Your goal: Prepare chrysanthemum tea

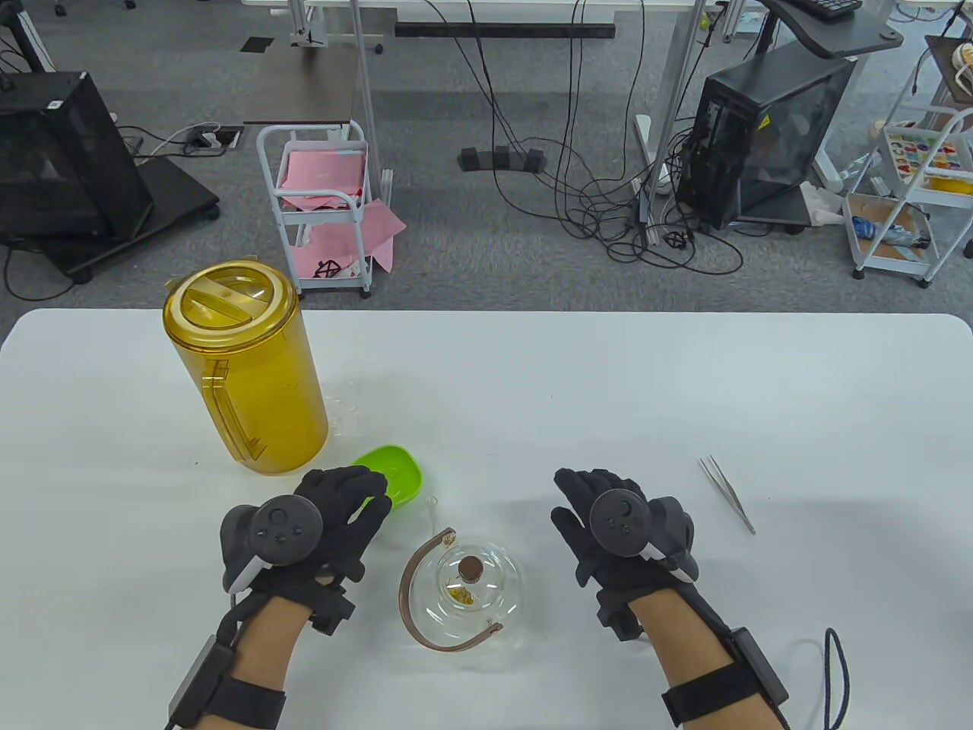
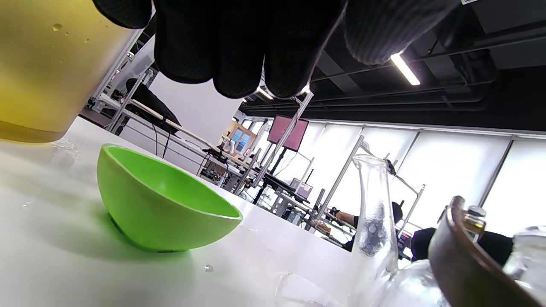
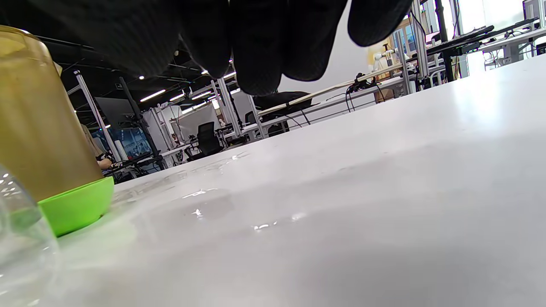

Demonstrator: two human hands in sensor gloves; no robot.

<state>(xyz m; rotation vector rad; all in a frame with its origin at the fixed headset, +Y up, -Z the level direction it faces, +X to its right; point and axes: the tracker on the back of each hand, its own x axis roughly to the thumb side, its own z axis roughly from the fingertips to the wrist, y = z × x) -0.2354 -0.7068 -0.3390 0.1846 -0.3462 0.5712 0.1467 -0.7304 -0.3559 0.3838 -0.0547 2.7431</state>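
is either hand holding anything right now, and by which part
Nothing is held. The left hand hovers over the green bowl; the right hand is open above the table.

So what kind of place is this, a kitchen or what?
Not a kitchen; probably a lab or office workspace. Beyond the white table are a computer tower, tangled floor cables and a wheeled cart.

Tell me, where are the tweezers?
In the table view the tweezers lie flat on the white table, right of the right hand, which isn't touching them.
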